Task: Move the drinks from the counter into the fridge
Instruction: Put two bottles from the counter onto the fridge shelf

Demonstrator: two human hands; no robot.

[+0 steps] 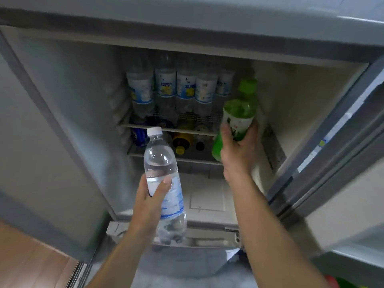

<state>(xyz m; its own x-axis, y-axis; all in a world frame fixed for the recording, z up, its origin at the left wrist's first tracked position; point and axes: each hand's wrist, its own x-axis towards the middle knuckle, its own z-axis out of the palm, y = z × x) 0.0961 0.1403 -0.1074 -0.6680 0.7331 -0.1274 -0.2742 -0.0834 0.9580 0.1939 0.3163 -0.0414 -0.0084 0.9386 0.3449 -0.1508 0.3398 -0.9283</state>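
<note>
Two bottles on the go: lower centre of the frame, left hand (148,201) has fingers wrapped round a clear water bottle (164,183), held outside the open fridge (68,104); right of centre, right hand (236,146) grips a green bottle (236,115) beside the top wire shelf (166,128), where water bottles (178,88) stand
</note>
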